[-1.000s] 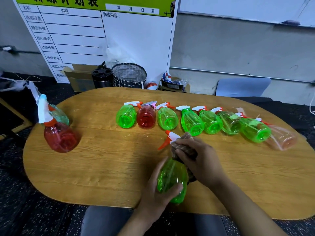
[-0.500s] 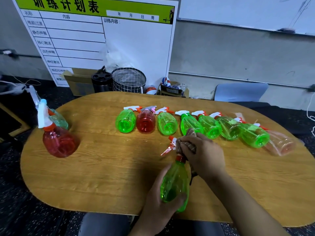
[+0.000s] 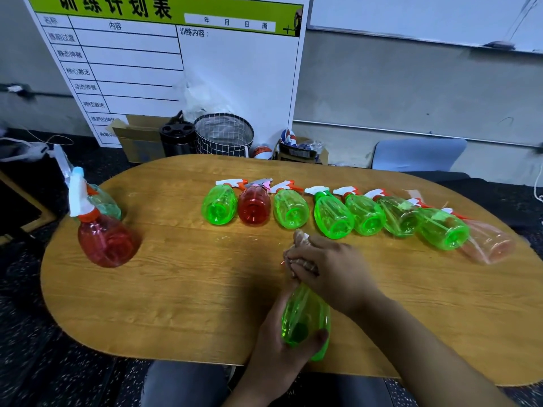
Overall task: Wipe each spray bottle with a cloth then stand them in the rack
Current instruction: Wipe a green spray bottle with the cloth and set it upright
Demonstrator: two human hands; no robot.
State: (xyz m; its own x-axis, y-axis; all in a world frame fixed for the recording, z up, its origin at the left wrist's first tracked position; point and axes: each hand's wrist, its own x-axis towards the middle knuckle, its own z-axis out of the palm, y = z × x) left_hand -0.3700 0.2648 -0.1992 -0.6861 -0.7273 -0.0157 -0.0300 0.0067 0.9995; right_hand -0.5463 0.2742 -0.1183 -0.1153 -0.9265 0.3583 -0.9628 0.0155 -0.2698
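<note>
Both my forearms reach in from the near table edge, right arm angled in from lower right, left arm coming up from below centre. My left hand [image 3: 282,348] grips the body of a green spray bottle [image 3: 305,318], fingers wrapped under it and thumb curled over the near end. Bottle is held over the near part of the wooden table [image 3: 182,289], neck pointing away from me. My right hand [image 3: 329,265] is clenched around a cloth [image 3: 302,261] bunched over the bottle's neck and spray head; the head is mostly hidden, only a bit of white and orange shows past my fingers.

Further back on the table, a row of eight bottles [image 3: 332,212] lies on its side, bases toward me: mostly green, one red second from left, one pale orange at the right end. At the left end of the table a red bottle [image 3: 102,236] stands upright with a clear-green one [image 3: 105,201] just behind it, touching or nearly so. Cannot tell where the rack is.
</note>
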